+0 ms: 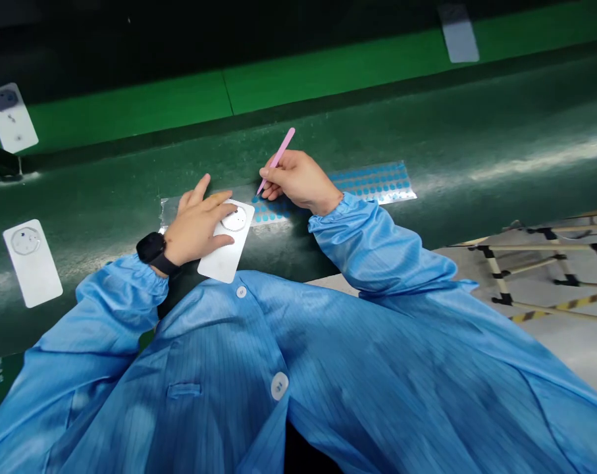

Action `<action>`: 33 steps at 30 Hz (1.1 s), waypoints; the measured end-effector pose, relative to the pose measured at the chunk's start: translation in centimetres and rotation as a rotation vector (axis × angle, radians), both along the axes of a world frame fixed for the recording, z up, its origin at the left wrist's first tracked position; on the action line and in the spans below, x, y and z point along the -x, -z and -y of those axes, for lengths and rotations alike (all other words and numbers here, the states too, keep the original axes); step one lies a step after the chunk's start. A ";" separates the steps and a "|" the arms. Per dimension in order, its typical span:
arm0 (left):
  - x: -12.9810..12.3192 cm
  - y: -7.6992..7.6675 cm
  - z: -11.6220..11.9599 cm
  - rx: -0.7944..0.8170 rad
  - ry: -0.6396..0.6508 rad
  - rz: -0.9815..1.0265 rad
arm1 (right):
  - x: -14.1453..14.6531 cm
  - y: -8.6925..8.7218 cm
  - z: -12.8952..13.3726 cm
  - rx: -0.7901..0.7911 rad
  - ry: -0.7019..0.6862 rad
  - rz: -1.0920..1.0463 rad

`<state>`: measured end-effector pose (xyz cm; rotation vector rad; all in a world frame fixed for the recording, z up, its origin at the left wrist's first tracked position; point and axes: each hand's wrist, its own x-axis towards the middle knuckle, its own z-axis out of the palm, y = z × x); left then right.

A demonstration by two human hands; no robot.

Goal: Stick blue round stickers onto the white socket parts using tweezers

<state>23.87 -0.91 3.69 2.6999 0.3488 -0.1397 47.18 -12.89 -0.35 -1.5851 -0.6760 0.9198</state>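
My left hand lies over the left side of a white rounded panel, its thumb on the face and its fingers along the upper part. A round recess with small dark dots marks the panel's upper end. Pink tweezers are pinched in my right hand, tip pointing down at a clear sheet of blue round stickers. The sheet runs beneath both hands, and my right hand and wrist hide its middle. Whether the tip holds a sticker is too small to tell.
Another white panel lies at left on the dark green work surface. Beyond it, a bright green belt carries a panel at far left and one at far right. A tube-framed rack stands at lower right.
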 end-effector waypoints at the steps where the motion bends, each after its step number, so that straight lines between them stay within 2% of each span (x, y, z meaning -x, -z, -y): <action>1: -0.3 0.4 -0.2 -0.008 0.009 -0.016 | -0.1 0.1 0.0 0.000 0.007 -0.025; 3: -0.3 0.8 -0.2 -0.027 0.000 -0.016 | -0.4 0.1 0.0 0.007 0.007 -0.058; 6: 0.6 1.0 0.2 -0.069 -0.079 0.017 | -0.2 -0.3 0.1 0.006 -0.005 -0.071; 10: 1.3 1.5 0.9 -0.070 -0.173 0.042 | 2.0 -1.6 -0.2 -0.016 -0.017 -0.003; 13: 1.3 2.1 1.2 -0.067 -0.170 0.090 | 4.0 -2.4 -0.7 0.016 -0.098 0.068; 16: 1.4 2.7 1.4 -0.062 -0.160 0.123 | 5.0 -2.3 -1.0 0.077 -0.136 0.123; 24: 1.9 4.3 1.7 -0.082 -0.132 0.260 | 5.2 -1.8 -0.7 0.155 -0.103 0.147; 33: 1.9 4.4 1.8 -0.076 -0.113 0.244 | 5.0 -1.4 -0.8 0.151 -0.121 0.150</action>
